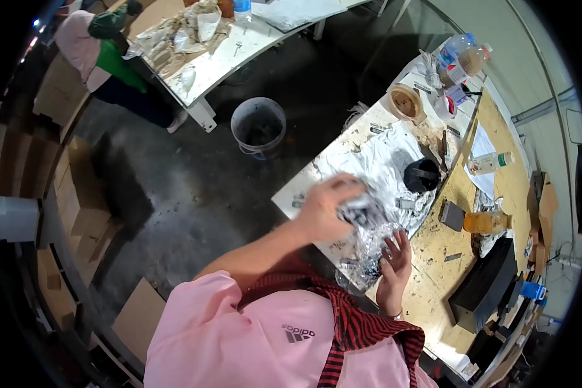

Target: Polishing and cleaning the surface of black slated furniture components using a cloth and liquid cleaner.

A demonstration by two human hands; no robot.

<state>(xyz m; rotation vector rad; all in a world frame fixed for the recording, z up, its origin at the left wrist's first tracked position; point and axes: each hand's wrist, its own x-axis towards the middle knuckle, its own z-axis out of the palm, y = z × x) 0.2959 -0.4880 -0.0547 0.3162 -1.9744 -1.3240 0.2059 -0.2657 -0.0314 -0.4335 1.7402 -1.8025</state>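
Observation:
My left hand (326,208), blurred by motion, is over the near part of the workbench. Its fingers and thumb curve round a crumpled grey-and-black wad (363,213), whose material I cannot make out. My right hand (396,266) is palm inward with the fingers apart, right beside crumpled clear plastic film (370,260). Whether it touches the film is hard to tell. Under and beyond both hands spreads a wrinkled white cloth (387,154) with grey smears. A black cup (422,175) with a flat strip inside stands on its right part.
Beyond the cloth are a tub of brown matter (405,103) and several bottles, one with amber liquid (487,222). A long black box (484,284) lies to the right. A dirty bucket (258,126) stands on the floor. Another person (103,64) is by the far table (258,40).

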